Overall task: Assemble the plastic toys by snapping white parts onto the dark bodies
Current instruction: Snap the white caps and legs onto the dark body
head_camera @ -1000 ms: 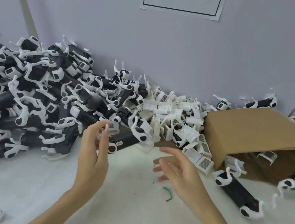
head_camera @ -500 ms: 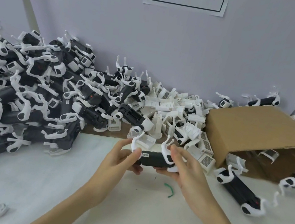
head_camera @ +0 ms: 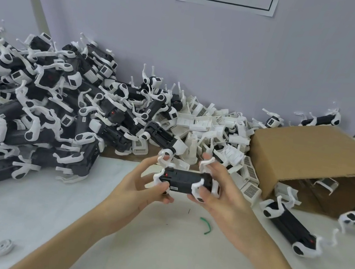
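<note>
A dark toy body (head_camera: 183, 181) with white legs on it lies crosswise between my two hands, above the white table. My left hand (head_camera: 142, 184) grips its left end and my right hand (head_camera: 218, 190) grips its right end, fingers curled round it. A big pile of dark toys with white legs (head_camera: 34, 109) fills the left side. Behind my hands lies a heap of loose white parts (head_camera: 214, 136).
A cardboard box (head_camera: 310, 157) lies on its side at the right, with two dark toys (head_camera: 290, 227) in front of it. A green scrap (head_camera: 206, 225) lies on the table (head_camera: 162, 255) below my hands. One loose white part (head_camera: 1, 248) rests near the front left.
My left hand took a dark toy from the pile's edge and brought it to the middle. My right hand joined it, and both now hold it lower and nearer.
</note>
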{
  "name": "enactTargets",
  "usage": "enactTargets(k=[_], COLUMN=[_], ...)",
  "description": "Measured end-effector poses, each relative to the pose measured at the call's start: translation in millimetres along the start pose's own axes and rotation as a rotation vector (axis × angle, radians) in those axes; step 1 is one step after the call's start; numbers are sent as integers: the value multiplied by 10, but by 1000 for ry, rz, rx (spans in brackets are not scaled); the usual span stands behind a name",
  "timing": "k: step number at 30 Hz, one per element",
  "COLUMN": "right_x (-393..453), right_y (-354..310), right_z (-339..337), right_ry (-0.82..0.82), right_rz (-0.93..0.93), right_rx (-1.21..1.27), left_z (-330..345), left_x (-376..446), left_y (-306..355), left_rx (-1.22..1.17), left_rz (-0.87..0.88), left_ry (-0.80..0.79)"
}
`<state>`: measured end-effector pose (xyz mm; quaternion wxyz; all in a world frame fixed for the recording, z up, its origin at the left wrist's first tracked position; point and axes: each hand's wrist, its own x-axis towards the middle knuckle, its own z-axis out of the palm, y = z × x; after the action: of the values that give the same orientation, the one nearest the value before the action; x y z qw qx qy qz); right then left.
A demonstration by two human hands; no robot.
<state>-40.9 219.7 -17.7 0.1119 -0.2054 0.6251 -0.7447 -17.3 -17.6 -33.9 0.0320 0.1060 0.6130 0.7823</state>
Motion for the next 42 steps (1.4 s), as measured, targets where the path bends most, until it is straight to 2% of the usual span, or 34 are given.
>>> enactTargets(k=[2,4,8,10,12,14,18,20,24,26,29,31,32,34,35,37,40,42], right_x=[19,29,14,8,12,10,1,-11,-16,-11,-11,-15,-14,-4,-6,-12,-27,-28], right_y=[-43,-71,-55,-51,-41,-32,0,25,31,33,37,52,65,94,75,44,49,120], right_z=[-14,-53,-82,-70,-64,-54,55,103,143,148,180,211,219,208,205,145,135,174], right_ry=[-30,10,52,106,124,101,72,102,147,163,241,260,249,183,133,66,26,38], right_rz=[134,287,429,393,337,267,140,118,56,-4,-75,-100,-105,-96,-68,-53,-65,-98], right_rx=[415,574,375,356,373,339,152,102,18,-36,-114,-150,-165,-58,75,103,-335,-409], left_z=[-17,-22,-24,-40,-33,29,118,114,87,139,147,113,107,116,118,122,158,208], left_x=[7,1,-17,-26,-30,-26,-21,-32,-46,-48,-53,-62,-62,-63,-62,-58,-73,-106], left_y=[-1,5,-36,-52,-47,-53,-74,-72,-73,-71,-82,-106,-121,-140,-145,-125,-106,-103], left_rx=[33,101,317,282,139,22,157,169,169,297,812,1095,1139,1076,1014,871,664,678], left_rz=[36,75,100,52,-28,-73,-79,-53,41,120,408,565,585,558,533,426,276,246], left_ry=[-13,-37,-174,-236,-274,-198,106,141,111,125,223,189,163,165,179,183,125,76])
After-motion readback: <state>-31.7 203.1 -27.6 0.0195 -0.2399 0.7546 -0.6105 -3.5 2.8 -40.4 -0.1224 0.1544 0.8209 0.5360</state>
